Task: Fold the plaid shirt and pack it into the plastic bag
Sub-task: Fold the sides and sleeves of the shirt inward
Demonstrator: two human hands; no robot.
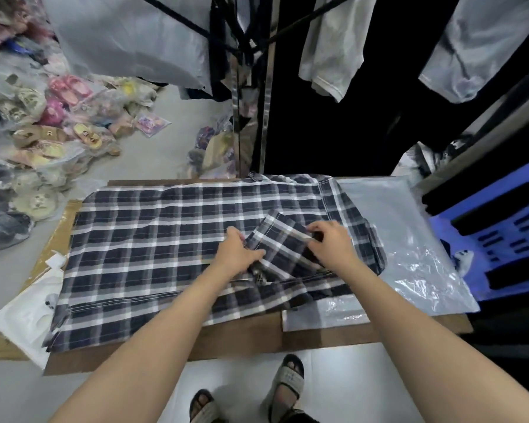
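The plaid shirt (pixel 150 239) lies along 9–3 o'clock, shoulders toward 3. The left hand (pixel 239 254) and right hand (pixel 330 242) pinch its folded sleeve (pixel 283 239) with curled fingers (pixel 313 229).

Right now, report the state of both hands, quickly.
Left hand: grips the folded sleeve of the plaid shirt.
Right hand: fingers curled, pinches the same sleeve.

The scene is viewed from head height, facing forward and steeply down, close above the counter (pixel 257 337).
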